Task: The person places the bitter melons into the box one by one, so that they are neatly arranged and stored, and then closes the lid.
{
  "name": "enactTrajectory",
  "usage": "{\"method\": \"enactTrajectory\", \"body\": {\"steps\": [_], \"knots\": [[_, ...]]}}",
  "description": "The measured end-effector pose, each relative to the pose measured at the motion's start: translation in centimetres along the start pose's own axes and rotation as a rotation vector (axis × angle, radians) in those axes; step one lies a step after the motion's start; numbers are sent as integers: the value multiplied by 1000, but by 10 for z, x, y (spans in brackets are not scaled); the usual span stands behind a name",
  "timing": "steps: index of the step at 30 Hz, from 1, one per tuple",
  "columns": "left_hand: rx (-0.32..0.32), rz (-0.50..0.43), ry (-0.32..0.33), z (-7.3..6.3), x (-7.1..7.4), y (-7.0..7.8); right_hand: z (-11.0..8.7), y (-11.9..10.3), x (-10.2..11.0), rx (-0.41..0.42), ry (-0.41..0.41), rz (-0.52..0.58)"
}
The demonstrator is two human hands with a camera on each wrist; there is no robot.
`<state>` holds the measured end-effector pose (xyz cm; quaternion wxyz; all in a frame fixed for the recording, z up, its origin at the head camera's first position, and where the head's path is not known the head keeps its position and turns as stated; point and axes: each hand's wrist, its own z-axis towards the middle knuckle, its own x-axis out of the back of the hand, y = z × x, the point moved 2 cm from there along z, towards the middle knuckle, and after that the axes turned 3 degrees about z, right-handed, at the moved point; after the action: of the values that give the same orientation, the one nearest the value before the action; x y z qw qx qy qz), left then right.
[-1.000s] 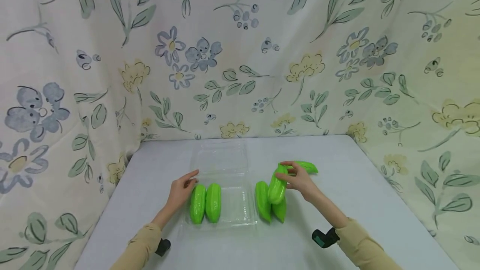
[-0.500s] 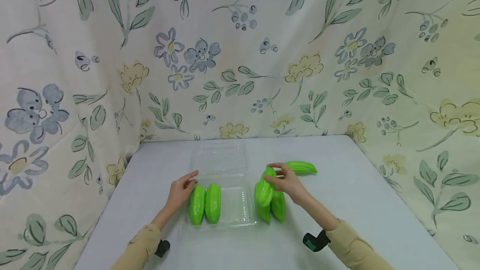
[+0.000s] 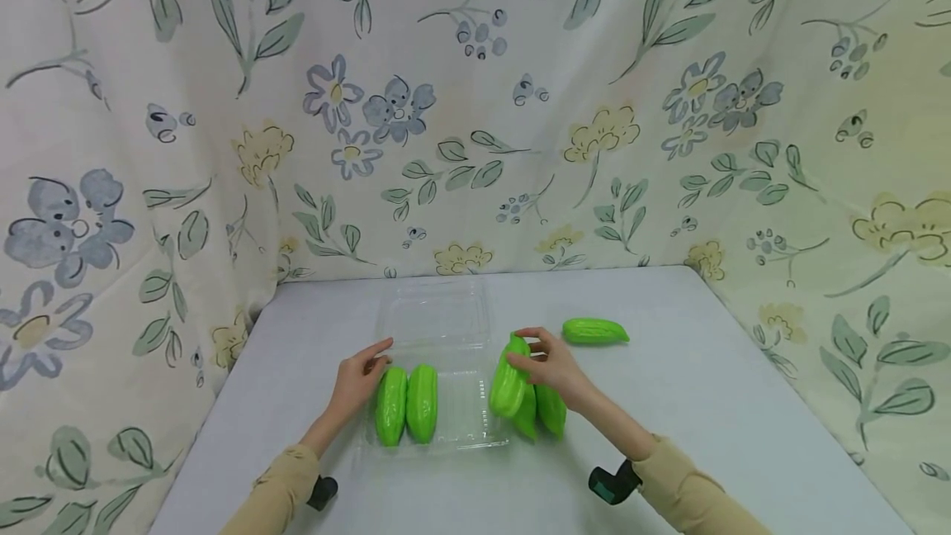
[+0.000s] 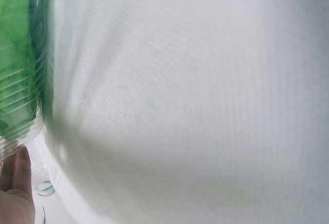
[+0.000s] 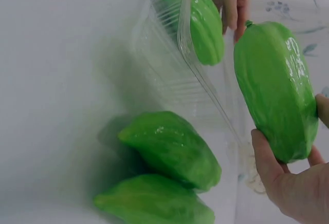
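My right hand [image 3: 553, 370] grips a glossy green ridged fruit [image 3: 508, 386] near its stem end, holding it up at the right edge of the clear plastic clamshell box [image 3: 471, 438]. In the right wrist view, thumb and fingers wrap the lower end of this held fruit [image 5: 275, 90]. Two similar fruits [image 3: 390, 407] lie side by side in the left part of the box. My left hand [image 3: 358, 378] is at the box's back left corner; its straight fingers [image 4: 21, 175] reach that corner in the left wrist view.
Just right of the box lie two more green fruits [image 3: 551, 411], partly behind the held one. Another fruit [image 3: 594, 331] lies sideways farther back. The open box lid [image 3: 434, 312] lies flat toward the back. A floral curtain [image 3: 475, 106] hangs behind the white table [image 3: 669, 370].
My right hand has carried the green fruit leftward, from above the loose fruits to the box's right edge. The left hand has stayed at the box corner.
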<state>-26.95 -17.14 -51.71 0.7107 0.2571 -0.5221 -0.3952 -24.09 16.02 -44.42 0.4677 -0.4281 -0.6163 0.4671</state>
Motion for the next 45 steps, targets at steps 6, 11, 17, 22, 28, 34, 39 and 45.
{"method": "enactTrajectory", "body": {"steps": [6, 11, 17, 22, 28, 34, 39, 45], "knots": [[-4, 2, 6, 0, 0, -1, -3, 0, -12, 12, -28, -11], [-6, 10, 7, 0, -1, -1, -5, 0, -23, 15, -14, 7], [-5, 1, 6, -1, 0, 0, -8, 1, -35, 35, 16, 40], [-9, -8, 10, -1, 1, 1, -7, 2, -46, 58, 17, 33], [-9, 4, 6, -1, 0, 1, -3, 5, -59, 97, 27, 2], [-17, 7, 8, -2, 0, 1, -1, 9, -67, 141, 61, -25], [-13, -1, 2, -2, 0, 1, -1, 11, -70, 183, 75, -72], [-17, -7, -2, -1, 0, 1, -1, 16, -77, 261, 94, -138]]}}
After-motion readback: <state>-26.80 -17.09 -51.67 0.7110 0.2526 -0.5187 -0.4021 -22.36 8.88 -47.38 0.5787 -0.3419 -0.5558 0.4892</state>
